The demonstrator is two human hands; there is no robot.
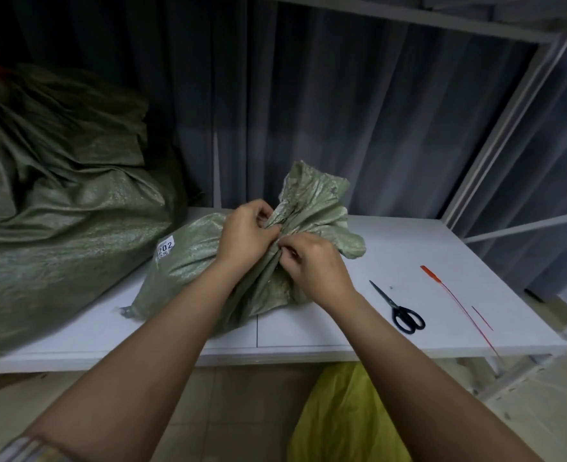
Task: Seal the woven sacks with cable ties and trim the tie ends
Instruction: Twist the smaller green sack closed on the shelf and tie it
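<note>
On white shelf (409, 235), green sack (188, 261) lies mid-scene w/ left hand (245, 235) & right hand (315, 265) both gripping its bunched neck, fingers curled tight into fabric, scissors (399, 308) & red tie (455, 301) lying just right, bigger sack (58, 201) far left.

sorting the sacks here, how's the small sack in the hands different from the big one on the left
The small sack is far smaller than the big sack. It lies alone mid-table with a white label; the big sack fills the table's left end and shows no label. The left hand and right hand grip the small sack's bunched neck; nothing touches the big sack. Both are green woven sacks.
</note>
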